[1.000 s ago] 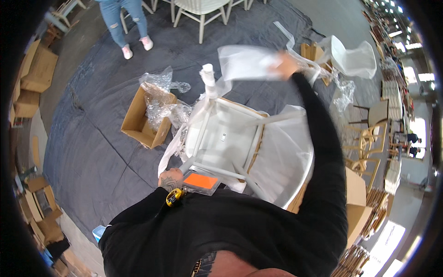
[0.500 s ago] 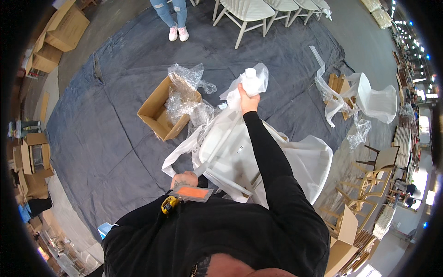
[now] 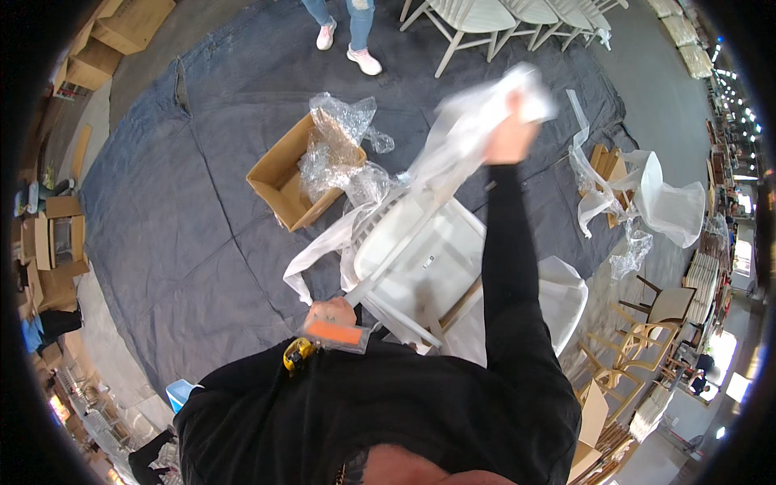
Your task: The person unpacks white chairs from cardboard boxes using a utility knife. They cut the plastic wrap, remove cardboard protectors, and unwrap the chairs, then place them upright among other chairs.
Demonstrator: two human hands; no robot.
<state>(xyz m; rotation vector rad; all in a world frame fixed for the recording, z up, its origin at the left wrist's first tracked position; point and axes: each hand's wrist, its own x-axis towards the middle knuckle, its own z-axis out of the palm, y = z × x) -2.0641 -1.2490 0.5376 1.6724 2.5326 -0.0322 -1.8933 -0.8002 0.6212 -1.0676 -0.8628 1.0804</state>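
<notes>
A white chair [image 3: 436, 255] is tipped in front of me, its seat underside and legs showing. My left hand [image 3: 330, 311] is closed around the end of one chair leg near my waist, partly covered by a hanging orange badge. Farther out to the right, my right hand [image 3: 513, 139] is closed on a bunched white foam wrapping sheet [image 3: 465, 121], both smeared by motion. The sheet stretches from my fist back to the chair's far end. Another strip of white wrapping [image 3: 305, 267] trails off the chair's left side.
An open cardboard box [image 3: 271, 182] with bubble wrap [image 3: 343, 153] spilling out stands beyond the chair on a dark ground cloth [image 3: 178, 218]. Another person's legs [image 3: 361, 28] are at the far edge, near several white chairs [image 3: 469, 16]. More wrapping [image 3: 671, 202] lies at right.
My right hand has swung outward and to the right, drawing the foam sheet off the chair leg. My left hand keeps its hold. The other person's feet have moved apart.
</notes>
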